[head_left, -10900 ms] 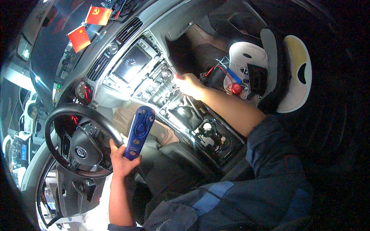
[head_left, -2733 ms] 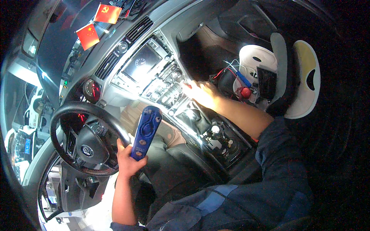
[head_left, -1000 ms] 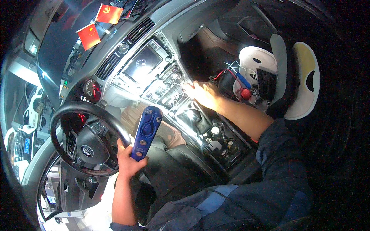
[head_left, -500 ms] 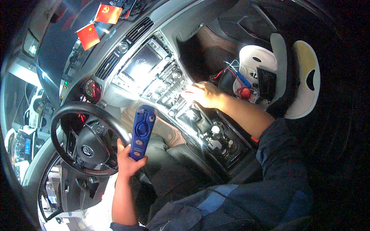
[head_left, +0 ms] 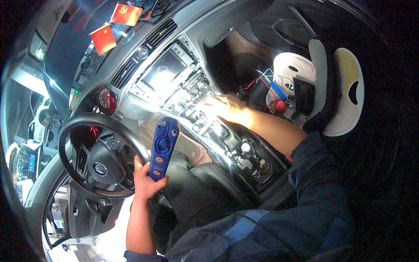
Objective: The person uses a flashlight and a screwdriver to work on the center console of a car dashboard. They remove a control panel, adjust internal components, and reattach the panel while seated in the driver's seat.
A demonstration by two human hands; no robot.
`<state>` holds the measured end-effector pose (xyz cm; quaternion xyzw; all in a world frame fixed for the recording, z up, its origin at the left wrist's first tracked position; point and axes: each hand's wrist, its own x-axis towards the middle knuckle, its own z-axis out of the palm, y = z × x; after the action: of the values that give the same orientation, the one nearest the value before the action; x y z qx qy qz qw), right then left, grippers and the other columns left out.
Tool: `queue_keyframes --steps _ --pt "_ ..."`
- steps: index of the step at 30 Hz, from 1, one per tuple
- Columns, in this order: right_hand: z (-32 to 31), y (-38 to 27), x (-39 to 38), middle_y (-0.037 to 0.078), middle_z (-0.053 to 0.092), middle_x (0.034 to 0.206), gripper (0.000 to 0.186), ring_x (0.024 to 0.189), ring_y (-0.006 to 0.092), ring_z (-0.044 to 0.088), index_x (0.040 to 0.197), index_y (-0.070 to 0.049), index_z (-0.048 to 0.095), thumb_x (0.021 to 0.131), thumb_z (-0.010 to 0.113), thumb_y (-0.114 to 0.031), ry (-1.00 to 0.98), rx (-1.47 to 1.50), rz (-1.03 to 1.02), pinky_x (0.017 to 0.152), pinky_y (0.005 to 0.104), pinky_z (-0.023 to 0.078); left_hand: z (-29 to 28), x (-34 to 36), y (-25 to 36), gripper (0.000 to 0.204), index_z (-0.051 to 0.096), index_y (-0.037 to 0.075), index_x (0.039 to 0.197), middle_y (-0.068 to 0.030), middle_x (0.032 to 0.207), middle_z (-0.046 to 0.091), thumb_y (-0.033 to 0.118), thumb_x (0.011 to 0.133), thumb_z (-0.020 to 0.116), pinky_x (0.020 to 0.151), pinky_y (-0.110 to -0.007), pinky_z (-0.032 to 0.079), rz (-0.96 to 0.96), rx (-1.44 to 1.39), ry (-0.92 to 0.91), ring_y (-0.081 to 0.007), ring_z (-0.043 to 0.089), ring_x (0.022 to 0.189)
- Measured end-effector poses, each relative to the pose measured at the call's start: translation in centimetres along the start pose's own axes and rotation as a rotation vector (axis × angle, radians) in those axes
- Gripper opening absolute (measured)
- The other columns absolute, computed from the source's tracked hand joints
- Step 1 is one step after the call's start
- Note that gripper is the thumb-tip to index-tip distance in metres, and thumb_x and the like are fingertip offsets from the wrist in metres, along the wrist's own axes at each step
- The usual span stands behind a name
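Note:
My left hand (head_left: pixel 147 180) grips a flat blue work light (head_left: pixel 164 148) upright beside the steering wheel (head_left: pixel 101 168). The light's back faces me, with a round recessed hook and small round discs. Strong white light falls on the exposed centre console (head_left: pixel 185 96) beyond it. My right hand (head_left: pixel 228 109) reaches into the lower part of that console, under the screen (head_left: pixel 165 70). Its fingers are curled together and bleached by glare, so what they hold, if anything, is hidden.
Behind my right hand lies the opened gear lever area (head_left: pixel 251 159) with bare parts. On the passenger seat (head_left: pixel 286 65) are a blue-handled tool (head_left: pixel 277 91), a red round thing (head_left: pixel 280 106), wires and a black box-shaped part (head_left: pixel 304 96). Two small red flags (head_left: pixel 103 40) stand on the dashboard.
The view has shifted slightly. My right hand has moved a little left and lower along the console, its fingers bent further in. My left hand still holds the work light.

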<state>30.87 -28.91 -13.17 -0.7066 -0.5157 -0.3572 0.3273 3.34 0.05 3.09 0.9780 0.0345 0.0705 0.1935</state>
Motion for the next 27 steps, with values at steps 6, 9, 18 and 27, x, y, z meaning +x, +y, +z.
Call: queue_keyframes --steps 6,9,18,27 --pt "0.3 -0.7 0.1 0.005 0.058 0.092 0.037 0.084 0.0217 0.067 0.129 -0.018 0.064 0.092 0.063 -0.021 -0.044 -0.207 0.044 0.074 0.0354 0.059 0.1 0.0 0.1 0.044 0.073 0.006 0.093 -0.0405 0.133 0.054 0.026 0.056 0.088 0.12 -0.05 0.032 0.018 0.014 0.019 -0.0498 0.043 0.141" --pt "-0.2 -1.3 0.5 0.005 0.058 0.09 0.034 0.083 0.0218 0.067 0.126 -0.018 0.065 0.092 0.063 -0.022 -0.049 -0.225 0.069 0.073 0.0354 0.059 -0.2 0.1 -0.2 0.052 0.074 0.007 0.102 -0.0397 0.15 0.043 0.023 0.055 0.089 0.124 -0.049 0.025 -0.04 0.021 -0.06 -0.0465 0.029 0.152" --pt "-7.3 1.2 1.9 0.009 0.071 0.076 0.02 0.065 0.0336 0.069 0.081 -0.014 0.065 0.09 0.069 -0.031 -0.097 0.11 0.287 0.06 0.0461 0.056 0.2 -0.1 -0.1 0.045 0.073 0.006 0.093 -0.0414 0.139 0.05 0.026 0.055 0.088 0.116 -0.049 0.038 0.039 0.057 0.041 -0.0502 0.043 0.141" --pt "-19.9 4.4 -0.6 0.017 0.073 0.081 0.043 0.075 0.0331 0.071 0.084 -0.003 0.068 0.086 0.081 -0.043 -0.496 -0.143 1.053 0.067 0.0441 0.054 0.2 0.1 -0.4 0.047 0.071 0.003 0.095 -0.0307 0.144 0.047 0.02 0.054 0.086 0.104 -0.044 0.048 0.116 -0.007 0.075 -0.0434 0.058 0.123"
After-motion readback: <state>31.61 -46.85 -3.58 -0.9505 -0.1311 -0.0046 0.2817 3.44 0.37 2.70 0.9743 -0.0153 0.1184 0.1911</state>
